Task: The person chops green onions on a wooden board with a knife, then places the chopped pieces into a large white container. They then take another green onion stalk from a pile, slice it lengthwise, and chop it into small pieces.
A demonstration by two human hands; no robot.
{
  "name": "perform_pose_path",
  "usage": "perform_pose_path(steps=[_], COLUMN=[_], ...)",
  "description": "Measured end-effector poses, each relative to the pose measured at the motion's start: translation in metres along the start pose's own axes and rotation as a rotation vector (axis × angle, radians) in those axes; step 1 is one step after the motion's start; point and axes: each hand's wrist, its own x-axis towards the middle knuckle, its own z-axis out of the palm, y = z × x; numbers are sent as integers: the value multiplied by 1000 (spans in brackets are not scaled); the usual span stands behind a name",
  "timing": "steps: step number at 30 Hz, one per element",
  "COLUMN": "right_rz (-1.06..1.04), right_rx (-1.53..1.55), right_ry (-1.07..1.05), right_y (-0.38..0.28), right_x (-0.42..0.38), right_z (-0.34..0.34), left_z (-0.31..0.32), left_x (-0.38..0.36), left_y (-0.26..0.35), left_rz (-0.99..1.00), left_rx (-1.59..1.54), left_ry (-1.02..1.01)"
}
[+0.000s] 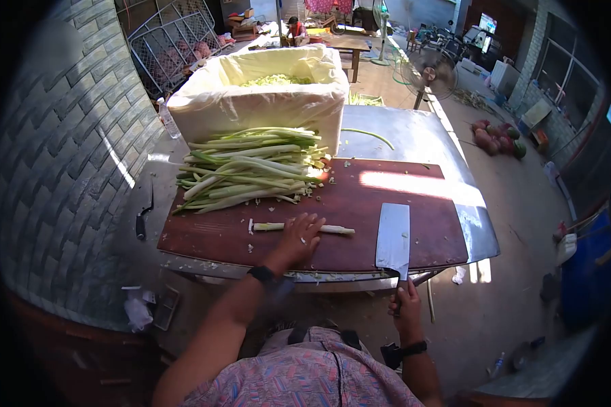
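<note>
On the reddish-brown cutting board (305,188), a short pale green onion stalk (337,230) lies crosswise near the front. My left hand (299,239) rests over the middle of that stalk, its fingers stretched out and apart. The handle of a cleaver (393,234) is in my right hand (406,308), at the board's front edge. Its broad blade lies over the right part of the board, pointing away from me, apart from the stalk. A heap of long green onions (251,169) covers the back left of the board. A small white cut end (250,226) lies left of the stalk.
A large box lined with white cloth (258,108) stands behind the heap, with chopped green pieces (277,80) inside. Left of the board lie a small black-handled knife (141,224) and a plastic bottle (168,119). A fan (429,74) stands beyond the metal table (394,129).
</note>
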Motion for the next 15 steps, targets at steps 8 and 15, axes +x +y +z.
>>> perform_pose_path(steps=[8,15], right_rz=[68,68], right_rx=[-99,-106], right_ry=[4,-29], right_y=[19,25], right_x=[-34,-42], right_z=[-12,-11], left_z=[5,4], left_x=[-1,-13], left_y=[35,38], left_rz=[-20,36], left_rx=[75,105], left_ry=[-151,-130])
